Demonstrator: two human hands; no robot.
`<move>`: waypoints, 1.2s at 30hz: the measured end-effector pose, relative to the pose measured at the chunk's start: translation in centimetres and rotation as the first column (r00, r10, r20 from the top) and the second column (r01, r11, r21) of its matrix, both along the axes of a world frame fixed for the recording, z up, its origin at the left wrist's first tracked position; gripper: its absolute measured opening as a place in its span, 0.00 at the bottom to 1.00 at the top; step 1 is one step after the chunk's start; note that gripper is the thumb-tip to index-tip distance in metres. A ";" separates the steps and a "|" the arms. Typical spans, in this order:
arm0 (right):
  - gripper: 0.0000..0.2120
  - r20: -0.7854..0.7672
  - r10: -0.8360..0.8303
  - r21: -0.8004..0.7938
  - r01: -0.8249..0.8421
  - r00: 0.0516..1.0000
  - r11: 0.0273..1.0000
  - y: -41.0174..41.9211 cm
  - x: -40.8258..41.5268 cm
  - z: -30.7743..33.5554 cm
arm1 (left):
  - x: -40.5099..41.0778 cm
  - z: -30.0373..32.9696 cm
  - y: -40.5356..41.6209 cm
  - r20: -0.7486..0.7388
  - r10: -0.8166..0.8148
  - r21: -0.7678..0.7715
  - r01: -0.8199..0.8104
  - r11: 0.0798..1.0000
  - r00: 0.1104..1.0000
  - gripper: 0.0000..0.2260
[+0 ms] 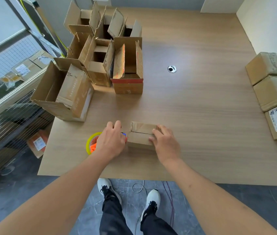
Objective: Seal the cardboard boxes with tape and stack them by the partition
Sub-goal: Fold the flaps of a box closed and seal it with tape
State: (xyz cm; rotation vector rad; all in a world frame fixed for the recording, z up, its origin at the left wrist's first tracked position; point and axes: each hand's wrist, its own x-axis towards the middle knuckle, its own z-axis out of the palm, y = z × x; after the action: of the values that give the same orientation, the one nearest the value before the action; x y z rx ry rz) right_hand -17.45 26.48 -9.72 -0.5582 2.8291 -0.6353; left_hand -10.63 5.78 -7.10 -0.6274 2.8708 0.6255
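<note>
A small cardboard box (142, 134) is seen from above near the front edge of a wooden table (202, 107), its 2 top flaps folded shut with a dark seam left between them. The seam is not yet taped.

For the step in hand, the flaps are best kept pressed flat by the right hand (165, 141), which is laid on the right end of the box with fingers curled over the flaps. The tape should be started on the left side wall of the box, drawn straight along the seam, and carried down the right side, with the holding hand shifted only once the tape has caught. A skewed start would probably leave part of the seam open.

The left hand (111, 139) is closed around a tape dispenser (94, 143) with a yellowish roll and orange body, held just left of the box and touching its left end.

Behind and left of the box, a cluster of open boxes (100, 56) is stood with flaps upright. Well to the right of the box, 3 sealed boxes (273, 92) are lined along a pale partition (270, 28). A round cable port (172, 69) is set in the table behind the box.
</note>
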 end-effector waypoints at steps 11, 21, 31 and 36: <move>0.16 0.014 -0.049 -0.055 0.050 0.999 0.997 -1.2 1.2 -1.0 | 5.2 -5.2 -4.9 0.278 -0.094 -0.054 0.113 0.992 0.956 0.51; 0.18 0.100 0.069 -0.120 -0.057 0.993 0.991 -3.5 2.7 -0.1 | 6.5 -0.7 -8.0 -0.323 -0.176 0.117 0.223 0.968 0.930 0.47; 0.21 0.191 0.254 -0.277 -0.196 0.948 0.941 -2.2 0.7 0.8 | 4.5 1.8 -8.3 -0.087 -0.577 -0.111 0.568 0.816 0.812 0.42; 0.13 0.198 0.247 -0.368 -0.161 0.949 0.916 -2.1 -0.6 1.4 | 3.6 2.3 -8.0 -0.034 -0.637 -0.145 0.627 0.765 0.770 0.43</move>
State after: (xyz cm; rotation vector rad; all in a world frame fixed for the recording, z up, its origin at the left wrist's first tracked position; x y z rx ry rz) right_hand -18.01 24.33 -8.28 -0.7664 2.4013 -1.0899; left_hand -7.01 -2.25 -4.78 0.3875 2.9295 0.3598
